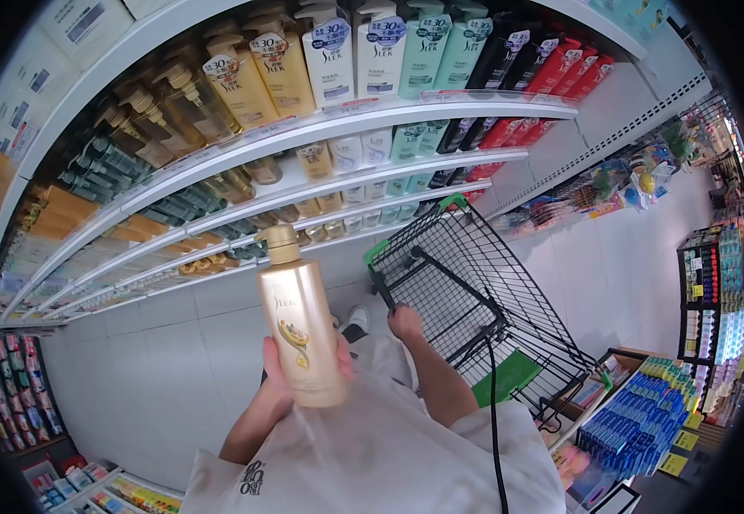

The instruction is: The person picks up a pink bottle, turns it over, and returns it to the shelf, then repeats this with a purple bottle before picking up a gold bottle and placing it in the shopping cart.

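Observation:
My left hand (276,367) is wrapped round a gold pump bottle (297,330) with "SLEK" lettering, held upright in front of my chest with its label facing me. The bottle hides part of that hand, though some fingertips show along its right side. On the right, my right hand (405,324) is closed on the near-left edge of a black wire shopping cart (475,274) with green corner pieces. A green panel (509,379) shows on the cart's lower side.
Shelves (329,120) ahead carry rows of pump bottles in gold, white (381,53), mint, black and red (561,68). Stacked blue boxes (638,415) stand at lower right. A black cable (493,411) hangs down in front of me. Pale floor tiles (149,343) lie to the left.

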`<state>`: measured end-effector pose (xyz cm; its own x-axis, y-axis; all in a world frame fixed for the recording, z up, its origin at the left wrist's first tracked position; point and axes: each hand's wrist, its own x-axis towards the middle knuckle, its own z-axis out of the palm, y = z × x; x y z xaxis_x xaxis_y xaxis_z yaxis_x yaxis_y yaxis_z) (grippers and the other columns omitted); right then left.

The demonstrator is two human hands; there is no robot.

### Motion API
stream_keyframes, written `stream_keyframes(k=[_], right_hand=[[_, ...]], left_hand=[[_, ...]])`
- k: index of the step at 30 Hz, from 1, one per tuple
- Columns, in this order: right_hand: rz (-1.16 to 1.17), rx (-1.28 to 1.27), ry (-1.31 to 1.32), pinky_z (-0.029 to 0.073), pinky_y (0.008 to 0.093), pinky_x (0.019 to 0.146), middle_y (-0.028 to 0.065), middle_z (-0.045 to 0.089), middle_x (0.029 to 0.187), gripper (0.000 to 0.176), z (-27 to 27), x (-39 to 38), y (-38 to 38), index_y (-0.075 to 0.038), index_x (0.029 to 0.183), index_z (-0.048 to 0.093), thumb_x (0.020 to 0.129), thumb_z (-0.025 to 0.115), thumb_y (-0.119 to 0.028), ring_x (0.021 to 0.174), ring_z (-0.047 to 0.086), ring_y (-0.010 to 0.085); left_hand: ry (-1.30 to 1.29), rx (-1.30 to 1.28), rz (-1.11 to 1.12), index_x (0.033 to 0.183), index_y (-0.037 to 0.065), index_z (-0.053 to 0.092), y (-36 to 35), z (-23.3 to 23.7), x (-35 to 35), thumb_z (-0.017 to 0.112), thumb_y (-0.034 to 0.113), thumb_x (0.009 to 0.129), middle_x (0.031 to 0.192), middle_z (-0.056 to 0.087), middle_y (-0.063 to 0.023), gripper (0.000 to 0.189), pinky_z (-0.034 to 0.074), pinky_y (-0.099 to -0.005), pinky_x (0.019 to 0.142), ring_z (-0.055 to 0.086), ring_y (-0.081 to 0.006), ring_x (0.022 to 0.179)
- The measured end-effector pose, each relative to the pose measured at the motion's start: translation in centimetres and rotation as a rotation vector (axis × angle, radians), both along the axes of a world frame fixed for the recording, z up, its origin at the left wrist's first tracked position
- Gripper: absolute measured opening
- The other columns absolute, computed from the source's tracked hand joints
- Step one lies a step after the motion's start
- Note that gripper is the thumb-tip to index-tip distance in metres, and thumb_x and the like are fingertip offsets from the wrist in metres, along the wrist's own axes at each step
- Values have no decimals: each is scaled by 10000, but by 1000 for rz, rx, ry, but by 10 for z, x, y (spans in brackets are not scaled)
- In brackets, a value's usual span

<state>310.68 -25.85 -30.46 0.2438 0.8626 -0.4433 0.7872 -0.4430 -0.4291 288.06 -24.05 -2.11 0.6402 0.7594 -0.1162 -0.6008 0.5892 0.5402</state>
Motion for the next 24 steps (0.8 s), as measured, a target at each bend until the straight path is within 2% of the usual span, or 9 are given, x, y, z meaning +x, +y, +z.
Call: stream_keyframes(k=[2,6,17,24], right_hand=[[-3,-18,6,491,473,742,238,631,861,310,0,0,4,7,847,622,830,490,-273,818,611,399],[16,-10,6,490,471,747,245,628,860,322,3,0,8,15,849,624,836,481,-274,827,612,396],[-7,-8,51,472,475,789,251,627,884,323,10,-3,15,8,875,629,834,485,-278,864,598,409],[-39,-14,38,480,473,777,240,629,881,315,3,-5,19,11,872,624,824,506,-277,864,601,399]], left_hand=[[-123,36,-33,1275,31,384,-1,-7,-3,369,831,699,1026,541,-200,986,525,-402,739,614,-295,871],[-98,7,-18,1283,33,360,-4,-8,-6,385,828,693,1012,546,-201,991,525,-408,736,615,-289,860],[-96,55,-42,1265,20,352,-10,-2,-10,453,826,660,921,577,-186,1013,503,-337,656,605,-247,777],[-119,64,-107,1255,33,361,-17,-5,-12,469,818,662,931,573,-182,990,495,-357,678,595,-247,800]])
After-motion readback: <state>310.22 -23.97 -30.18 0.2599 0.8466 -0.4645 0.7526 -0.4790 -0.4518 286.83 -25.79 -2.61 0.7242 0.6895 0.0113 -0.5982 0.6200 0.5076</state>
